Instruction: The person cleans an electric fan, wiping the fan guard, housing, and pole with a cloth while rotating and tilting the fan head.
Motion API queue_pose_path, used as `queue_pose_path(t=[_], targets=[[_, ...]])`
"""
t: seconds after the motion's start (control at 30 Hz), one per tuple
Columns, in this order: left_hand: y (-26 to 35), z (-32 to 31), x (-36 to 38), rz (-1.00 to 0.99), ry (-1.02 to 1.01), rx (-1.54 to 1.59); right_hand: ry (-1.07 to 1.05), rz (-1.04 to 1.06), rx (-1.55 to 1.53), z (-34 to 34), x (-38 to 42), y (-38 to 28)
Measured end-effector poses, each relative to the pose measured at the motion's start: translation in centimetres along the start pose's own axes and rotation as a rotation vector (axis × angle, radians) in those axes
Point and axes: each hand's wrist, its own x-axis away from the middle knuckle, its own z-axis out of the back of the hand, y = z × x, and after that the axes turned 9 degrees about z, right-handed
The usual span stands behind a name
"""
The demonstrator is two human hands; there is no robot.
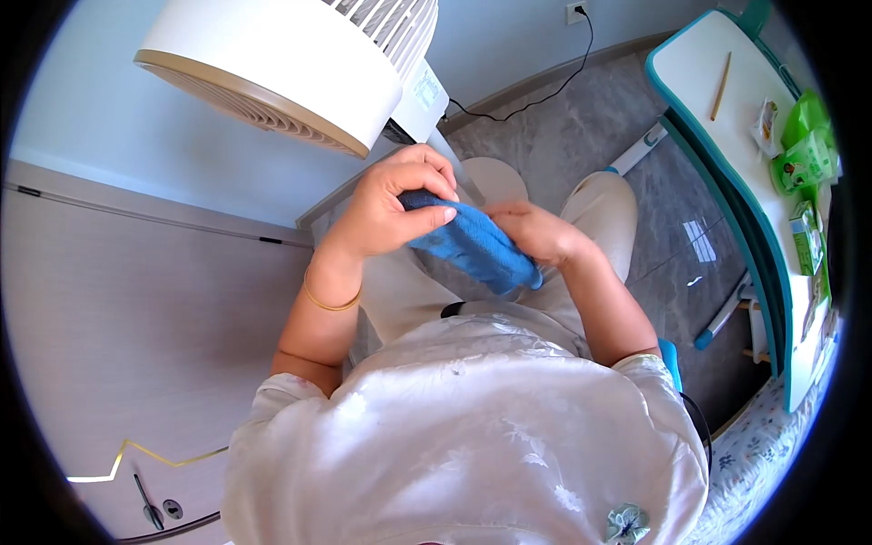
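Observation:
A blue cloth (477, 245), darker at its upper left end, hangs folded above my lap. My left hand (395, 200) grips its upper left end, thumb on the near side and fingers curled over the top. At the cloth's right edge is my right hand (536, 232), its fingers bent in behind the fabric. The tips of those fingers are hidden, so how firmly they hold it does not show. Whether the cloth is a towel, a rag or a garment I cannot make out.
A white fan (272, 68) with a gold rim stands close beyond my left hand. Its black cord (545, 95) runs to a wall outlet (576, 13). On the right, a teal-edged desk (695, 54) carries a thin stick (721, 86) and green packages (806, 163).

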Motion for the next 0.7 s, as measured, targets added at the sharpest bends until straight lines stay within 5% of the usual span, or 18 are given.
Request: queue_pose_path(t=[0.13, 0.27, 0.37, 0.43, 0.53, 0.6, 0.7], targets=[[0.2, -0.4, 0.2, 0.045, 0.006, -0.045, -0.23, 0.097, -0.041, 0.9, 0.3, 0.6], [-2.2, -1.5, 0.2, 0.051, 0.04, 0.099, -0.335, 0.148, -0.469, 3.0, 0.5, 2.1], [-3.5, -2.7, 0.2, 0.265, 0.076, 0.322, -0.062, -0.029, -0.81, 1.7, 1.1, 0.8], [-3.5, -3.6, 0.2, 0.401, 0.174, 0.487, -0.036, 0.157, -0.734, 1.5, 0.7, 1.3], [-3.6, -4.8, 0.2, 0.228, 0.325, 0.59, 0.067, 0.26, -0.514, 0.9, 0.5, 0.6], [-4.2, -5.1, 0.5, 0.194, 0.236, 0.527, 0.158, 0.265, -0.325, 0.5, 0.2, 0.3], [-4.5, -5.0, 0.5, 0.361, 0.252, 0.529, 0.32, 0.694, 0.133, -0.1, -1.4, 1.0]])
